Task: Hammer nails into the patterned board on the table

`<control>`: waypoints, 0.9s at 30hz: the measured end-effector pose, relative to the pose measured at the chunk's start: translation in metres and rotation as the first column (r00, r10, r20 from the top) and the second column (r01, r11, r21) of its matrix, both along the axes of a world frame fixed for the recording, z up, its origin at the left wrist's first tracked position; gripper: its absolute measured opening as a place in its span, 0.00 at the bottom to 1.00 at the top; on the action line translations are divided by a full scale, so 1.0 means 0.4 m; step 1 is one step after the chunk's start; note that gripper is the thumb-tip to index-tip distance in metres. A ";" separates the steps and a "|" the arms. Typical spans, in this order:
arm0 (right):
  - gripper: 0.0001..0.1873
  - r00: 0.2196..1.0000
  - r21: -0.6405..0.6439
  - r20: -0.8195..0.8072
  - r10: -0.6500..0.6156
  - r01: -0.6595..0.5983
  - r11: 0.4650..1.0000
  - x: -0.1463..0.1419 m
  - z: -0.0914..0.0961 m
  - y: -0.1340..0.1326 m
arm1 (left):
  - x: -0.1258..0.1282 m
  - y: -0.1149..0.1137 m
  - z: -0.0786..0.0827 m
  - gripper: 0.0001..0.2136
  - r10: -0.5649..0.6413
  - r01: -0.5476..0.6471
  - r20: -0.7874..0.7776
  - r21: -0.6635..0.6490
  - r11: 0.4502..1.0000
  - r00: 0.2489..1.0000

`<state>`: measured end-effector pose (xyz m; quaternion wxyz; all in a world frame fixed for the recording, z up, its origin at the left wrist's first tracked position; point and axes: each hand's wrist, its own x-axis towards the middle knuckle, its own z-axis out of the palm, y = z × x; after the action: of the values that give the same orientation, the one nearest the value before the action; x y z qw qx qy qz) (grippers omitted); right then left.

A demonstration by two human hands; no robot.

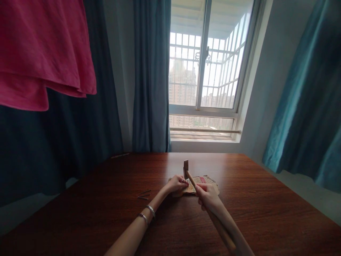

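Hammer [190,177] gripped in right hand [209,196], left hand [177,183] pinches a thin rod [189,183] between fingers over a mat [203,180].

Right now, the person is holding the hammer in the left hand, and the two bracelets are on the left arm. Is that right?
Not quite: the head view shows the hammer in the right hand, not the left hand. The two bracelets are on the left arm, as you said.
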<state>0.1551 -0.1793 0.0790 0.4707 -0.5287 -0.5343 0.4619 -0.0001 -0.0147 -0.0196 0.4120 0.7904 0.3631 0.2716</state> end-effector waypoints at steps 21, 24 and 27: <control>0.19 0.999 0.017 0.025 0.033 -0.034 0.999 0.001 -0.011 -0.007 | 0.008 0.001 -0.012 0.14 -0.002 0.001 0.051 0.021 1.000 0.999; 0.19 1.000 0.021 -0.003 0.007 -0.007 1.000 0.001 -0.012 -0.008 | 0.007 0.004 -0.015 0.14 -0.006 0.005 0.065 0.021 1.000 0.998; 0.20 1.000 -0.002 -0.005 0.013 -0.013 1.000 0.003 -0.013 -0.009 | 0.007 -0.001 -0.008 0.15 -0.006 0.005 0.072 0.010 1.000 0.997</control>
<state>0.1561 -0.1831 0.0738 0.4686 -0.5244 -0.5361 0.4670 0.0028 -0.0151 -0.0227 0.4217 0.7831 0.3445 0.3004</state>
